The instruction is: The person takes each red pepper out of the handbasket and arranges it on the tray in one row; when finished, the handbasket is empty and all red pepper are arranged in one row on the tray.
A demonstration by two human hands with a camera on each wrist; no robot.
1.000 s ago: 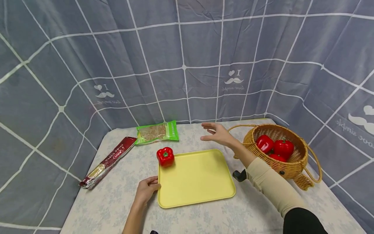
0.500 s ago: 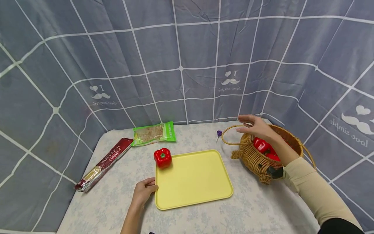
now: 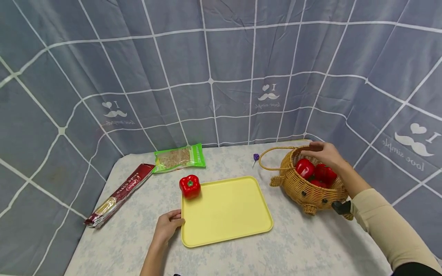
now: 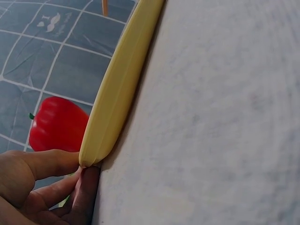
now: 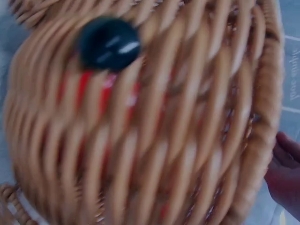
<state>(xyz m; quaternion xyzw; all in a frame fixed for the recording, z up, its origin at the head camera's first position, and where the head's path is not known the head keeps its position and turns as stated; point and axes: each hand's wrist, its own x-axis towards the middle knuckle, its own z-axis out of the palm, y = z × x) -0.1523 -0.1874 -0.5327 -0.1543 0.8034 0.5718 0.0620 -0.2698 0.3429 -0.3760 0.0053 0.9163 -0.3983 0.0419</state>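
My left hand (image 3: pixel 165 228) pinches the left edge of a yellow tray (image 3: pixel 228 211), thumb over the rim and fingers under it in the left wrist view. A red bell pepper (image 3: pixel 190 186) sits at the tray's back left corner. My right hand (image 3: pixel 326 154) is over the back rim of a wicker basket (image 3: pixel 293 188), fingers extended and nothing held. Inside the basket lie red bell peppers (image 3: pixel 304 168). In the right wrist view the blurred basket wall (image 5: pixel 154 140) covers most of the frame, with the right hand (image 5: pixel 286 178) partly visible beyond it.
A purple lollipop (image 3: pixel 256 157) lies left of the basket's looped handle (image 3: pixel 272 168). A green-edged food packet (image 3: pixel 179 158) and a long maroon packet (image 3: pixel 119 195) lie at the back left. A grey-blue checked curtain (image 3: pixel 228 96) surrounds the table.
My right hand has moved right, from the back middle of the table to above the basket. The lollipop has come into view where that hand was. The left hand keeps its hold on the tray.
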